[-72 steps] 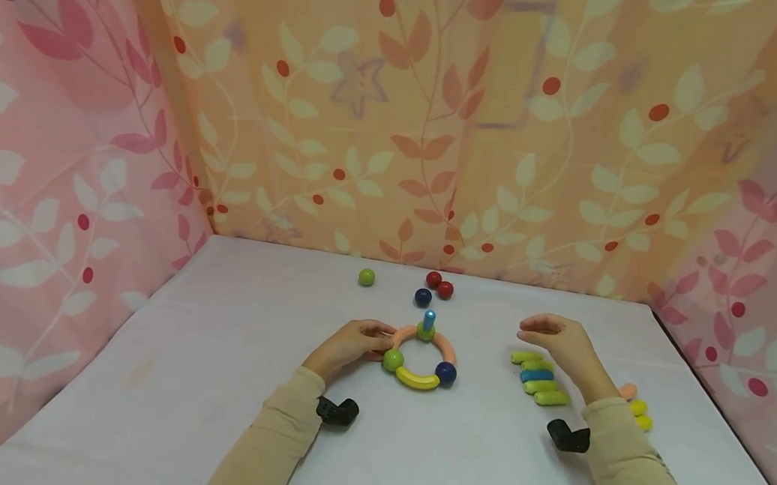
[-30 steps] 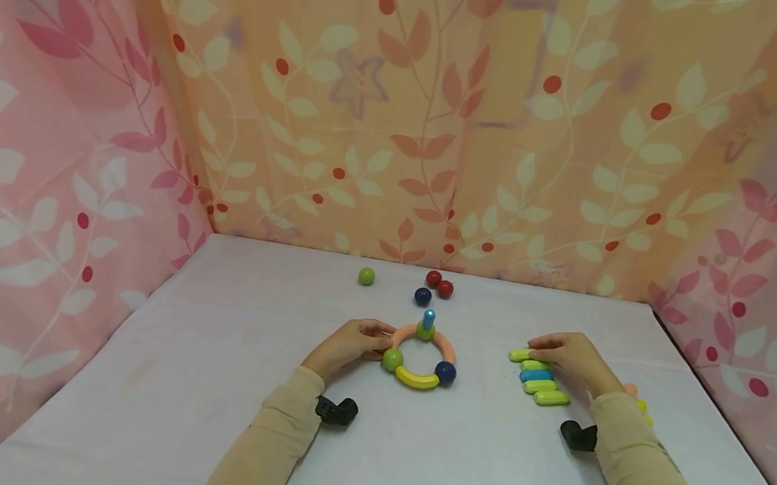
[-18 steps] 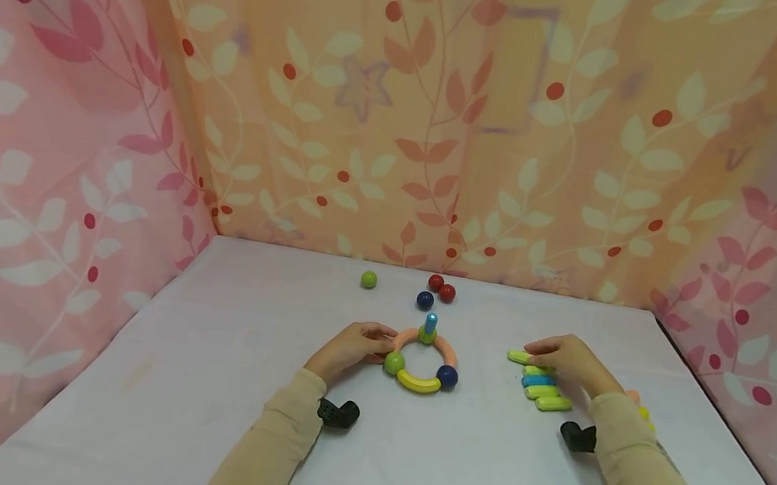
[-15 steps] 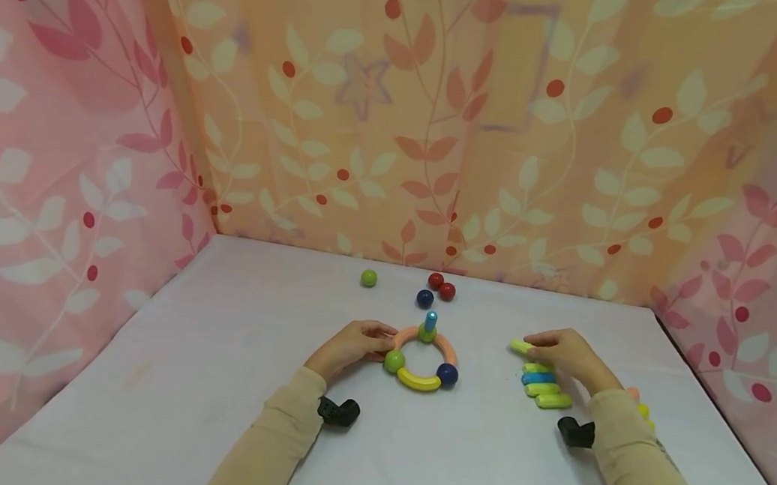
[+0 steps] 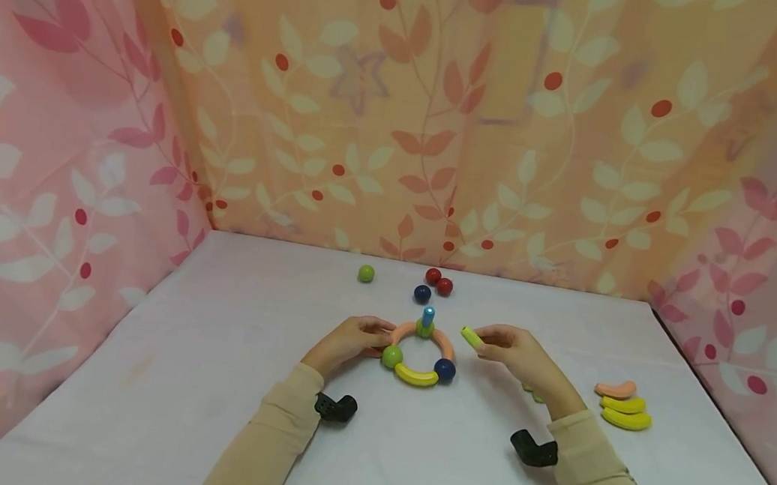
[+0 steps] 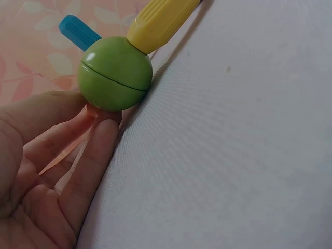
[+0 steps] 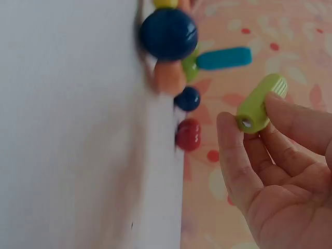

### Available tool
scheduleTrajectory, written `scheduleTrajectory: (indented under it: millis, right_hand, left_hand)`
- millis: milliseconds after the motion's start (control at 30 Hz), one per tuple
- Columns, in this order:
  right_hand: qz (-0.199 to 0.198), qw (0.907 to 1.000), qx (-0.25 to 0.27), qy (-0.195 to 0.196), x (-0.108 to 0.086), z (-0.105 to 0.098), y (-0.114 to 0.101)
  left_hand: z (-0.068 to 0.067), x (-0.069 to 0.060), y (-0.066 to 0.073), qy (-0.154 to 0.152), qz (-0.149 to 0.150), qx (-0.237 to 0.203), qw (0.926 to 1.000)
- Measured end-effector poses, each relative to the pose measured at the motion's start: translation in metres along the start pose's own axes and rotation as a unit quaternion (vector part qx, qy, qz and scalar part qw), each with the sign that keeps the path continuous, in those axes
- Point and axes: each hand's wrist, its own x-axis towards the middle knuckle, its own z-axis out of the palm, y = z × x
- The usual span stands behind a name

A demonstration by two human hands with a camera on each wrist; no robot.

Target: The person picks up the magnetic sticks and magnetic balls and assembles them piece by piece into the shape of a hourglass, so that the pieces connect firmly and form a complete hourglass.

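Observation:
A ring of toy building pieces lies on the table: two curved orange sticks (image 5: 447,344), a curved yellow stick (image 5: 416,375), a green ball (image 5: 392,357), a dark blue ball (image 5: 444,370) and another green ball (image 5: 425,329) at the back. From that back ball a blue stick (image 5: 428,316) rises upright. My left hand (image 5: 353,342) pinches the ring's left orange stick beside the green ball, mostly hidden by the fingers. Right of the ring, my right hand (image 5: 519,357) holds a short green stick (image 7: 259,106) raised between thumb and fingers; a metallic spot shows in its end.
Behind the ring lie a loose green ball (image 5: 366,273), two red balls (image 5: 445,286) and a dark blue ball (image 5: 422,294). Curved yellow sticks (image 5: 626,419) and an orange one (image 5: 615,389) lie at the right. More green sticks (image 5: 532,391) are mostly hidden under my right arm.
My right hand has picked the farthest green stick from the row and carried it left, close to the ring, tilting it. My left hand and the ring have stayed in place.

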Motion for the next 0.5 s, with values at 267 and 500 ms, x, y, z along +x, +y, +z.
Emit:
scheduleTrajectory:
  millis: [267, 500]
  right_hand:
    - [-0.013, 0.9995, 0.030, 0.004, 0.007, 0.025, -0.013]
    - [-0.012, 0.9987, 0.049, 0.004, 0.008, 0.037, -0.016]
  left_hand:
    - [-0.003, 0.000, -0.001, 0.003, -0.003, -0.001, 1.0000]
    - [-0.001, -0.002, 0.001, -0.006, 0.000, -0.007, 1.0000]
